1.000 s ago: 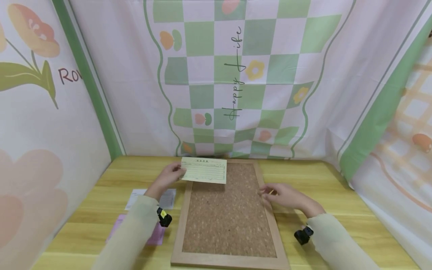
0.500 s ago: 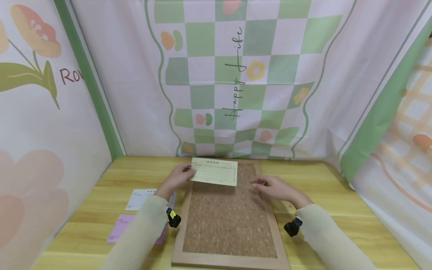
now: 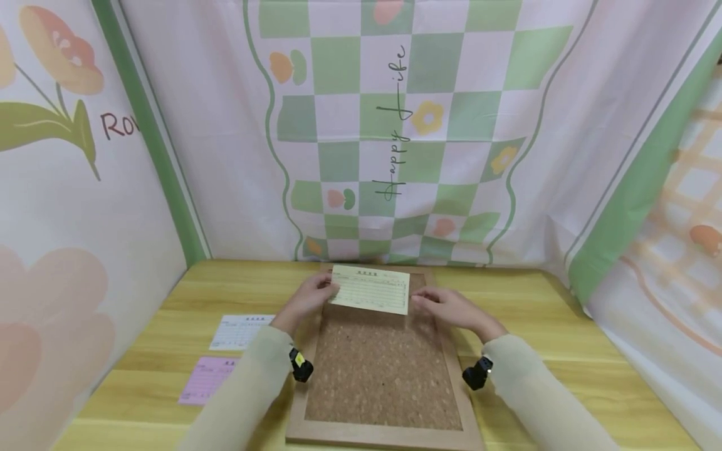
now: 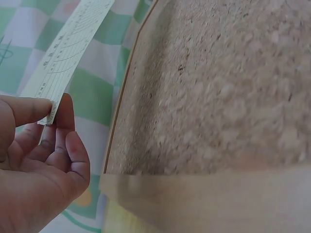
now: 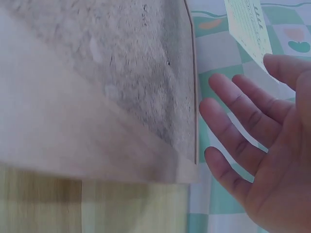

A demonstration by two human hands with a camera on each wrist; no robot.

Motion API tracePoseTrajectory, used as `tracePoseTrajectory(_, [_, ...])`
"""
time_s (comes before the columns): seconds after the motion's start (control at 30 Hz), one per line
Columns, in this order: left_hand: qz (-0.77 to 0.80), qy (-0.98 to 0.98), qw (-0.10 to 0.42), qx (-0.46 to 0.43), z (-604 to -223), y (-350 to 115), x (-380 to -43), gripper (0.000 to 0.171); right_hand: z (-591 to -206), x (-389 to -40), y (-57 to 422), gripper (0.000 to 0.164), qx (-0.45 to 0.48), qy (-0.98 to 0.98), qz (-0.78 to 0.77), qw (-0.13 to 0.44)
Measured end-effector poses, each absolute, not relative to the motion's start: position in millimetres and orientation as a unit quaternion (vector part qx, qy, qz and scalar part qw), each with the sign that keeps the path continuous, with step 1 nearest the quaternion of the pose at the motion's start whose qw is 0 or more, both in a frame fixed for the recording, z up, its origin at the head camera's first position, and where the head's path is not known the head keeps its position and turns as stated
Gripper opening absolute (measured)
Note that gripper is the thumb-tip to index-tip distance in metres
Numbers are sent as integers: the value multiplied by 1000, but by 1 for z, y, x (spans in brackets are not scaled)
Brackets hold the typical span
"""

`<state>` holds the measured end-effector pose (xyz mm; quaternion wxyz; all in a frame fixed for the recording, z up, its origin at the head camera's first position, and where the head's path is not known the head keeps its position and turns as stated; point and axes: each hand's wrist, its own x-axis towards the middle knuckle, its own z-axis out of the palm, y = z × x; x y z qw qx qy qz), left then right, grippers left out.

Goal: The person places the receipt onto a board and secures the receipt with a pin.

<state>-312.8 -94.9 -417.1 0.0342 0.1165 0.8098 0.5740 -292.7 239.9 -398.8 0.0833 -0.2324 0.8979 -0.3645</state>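
A pale yellow printed form slip (image 3: 370,289) is held up over the far end of the framed corkboard (image 3: 383,369). My left hand (image 3: 307,302) pinches its left edge between thumb and fingers. Something thin and pale sticks out below the slip's corner in the left wrist view, too small to identify. At the slip's right edge is my right hand (image 3: 451,308). In the right wrist view the fingers of this hand (image 5: 262,131) are spread and loosely bent, with the thumb close to the slip (image 5: 250,34); whether it touches cannot be told.
Left of the board, a white printed slip (image 3: 239,332) and a pink printed slip (image 3: 204,379) lie on the wooden table (image 3: 135,382), partly behind the left sleeve. A patterned cloth (image 3: 333,113) hangs behind the table's far edge.
The left hand has carried the yellow slip rightward over the board. My right hand has moved left and slightly up to the slip's right edge. More of the white and pink slips shows.
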Motion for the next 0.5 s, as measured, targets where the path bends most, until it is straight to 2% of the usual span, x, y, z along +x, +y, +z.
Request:
tracePoseTrajectory(0.2, [578, 806, 39, 126, -417, -89, -313, 30, -399, -294, 235, 44, -216, 873, -426, 100])
tracePoseTrajectory(0.5, [576, 808, 52, 117, -422, -82, -312, 32, -403, -295, 232, 33, -193, 872, -441, 89])
